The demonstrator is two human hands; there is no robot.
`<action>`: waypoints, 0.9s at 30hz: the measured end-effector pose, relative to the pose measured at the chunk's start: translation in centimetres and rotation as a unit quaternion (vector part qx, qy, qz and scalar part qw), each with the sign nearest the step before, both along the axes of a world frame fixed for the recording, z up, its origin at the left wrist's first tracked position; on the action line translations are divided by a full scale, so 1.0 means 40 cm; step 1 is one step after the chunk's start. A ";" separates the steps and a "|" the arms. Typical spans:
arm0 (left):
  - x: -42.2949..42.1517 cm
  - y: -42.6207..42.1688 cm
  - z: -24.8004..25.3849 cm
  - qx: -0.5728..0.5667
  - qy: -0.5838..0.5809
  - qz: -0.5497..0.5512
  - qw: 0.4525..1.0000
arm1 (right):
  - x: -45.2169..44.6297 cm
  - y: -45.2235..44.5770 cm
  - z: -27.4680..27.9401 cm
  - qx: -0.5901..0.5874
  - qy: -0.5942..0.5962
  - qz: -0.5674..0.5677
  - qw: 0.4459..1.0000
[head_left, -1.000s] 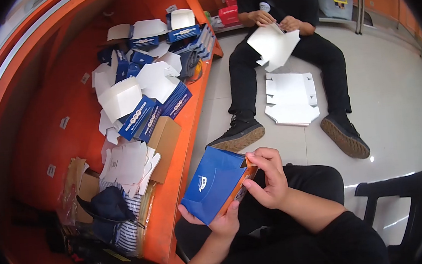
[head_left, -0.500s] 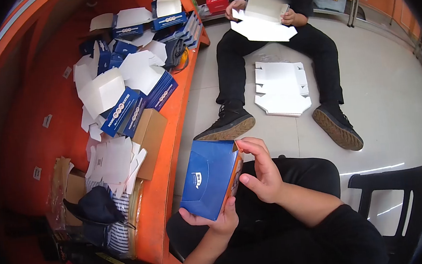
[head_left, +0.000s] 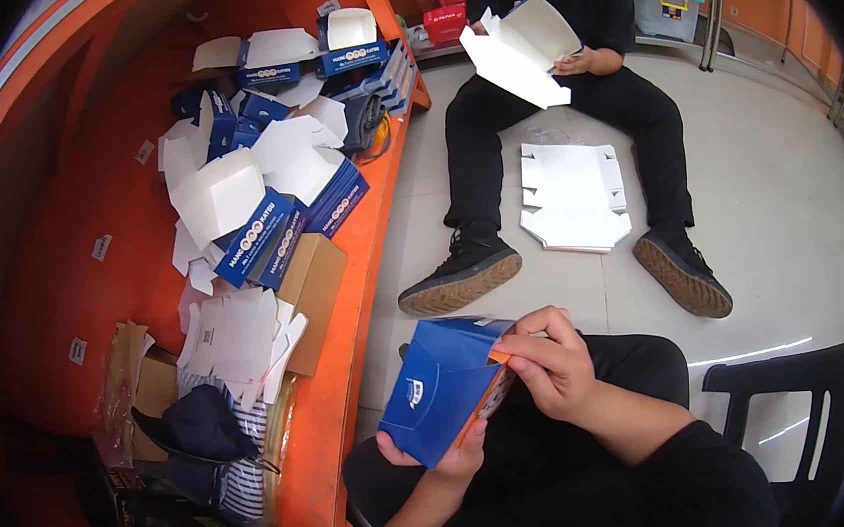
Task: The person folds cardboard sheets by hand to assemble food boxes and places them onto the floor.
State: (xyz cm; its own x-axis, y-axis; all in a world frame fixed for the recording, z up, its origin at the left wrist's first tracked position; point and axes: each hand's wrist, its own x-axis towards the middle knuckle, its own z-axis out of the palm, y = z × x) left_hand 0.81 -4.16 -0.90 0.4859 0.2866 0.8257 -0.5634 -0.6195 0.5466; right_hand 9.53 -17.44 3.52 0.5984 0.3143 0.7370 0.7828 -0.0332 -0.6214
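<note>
A blue cardboard box with a white logo and an orange-edged side is tilted above my lap. Its near lower end rests in my left hand, with the thumb on the orange side and the fingers on the blue one. At the far right corner, my right hand pinches the orange edge of the box between thumb and fingers. The box's underside is hidden.
On the orange shelf left of me lie folded blue-and-white boxes, flat white cartons, a brown carton and a dark cap. A co-worker opposite holds an open white box; flat white blanks lie between their feet.
The box has turned and tilted slightly, and my right fingers have closed onto its corner edge. The co-worker's box has tilted too. The whole view has shifted a little.
</note>
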 end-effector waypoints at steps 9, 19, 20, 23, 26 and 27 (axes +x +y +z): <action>-0.013 0.020 -0.004 -0.222 0.060 -0.096 0.968 | 0.052 -0.018 -0.004 -0.004 -0.007 -0.016 1.000; -0.002 0.008 0.032 -0.225 0.161 -0.125 0.953 | 0.078 -0.017 -0.017 -0.008 0.188 0.271 0.944; -0.003 0.005 0.032 -0.227 0.168 -0.130 0.951 | 0.079 -0.018 -0.021 0.009 0.216 0.277 0.936; 0.003 -0.012 0.033 -0.236 0.168 -0.130 0.948 | 0.073 -0.023 -0.026 0.027 0.234 0.275 0.932; -0.003 -0.030 0.035 -0.233 0.169 -0.105 0.952 | 0.069 -0.021 -0.025 0.037 0.223 0.266 0.937; -0.005 -0.035 0.032 -0.229 0.170 -0.096 0.954 | 0.068 -0.021 -0.026 0.042 0.218 0.261 0.939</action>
State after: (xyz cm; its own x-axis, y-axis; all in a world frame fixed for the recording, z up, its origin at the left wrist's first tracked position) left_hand 0.62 -5.57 0.39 0.7829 0.4577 0.4215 -0.3853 -0.1752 0.9060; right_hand 12.23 -18.29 2.48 0.6289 0.6013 0.4928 0.3494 0.3476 -0.8701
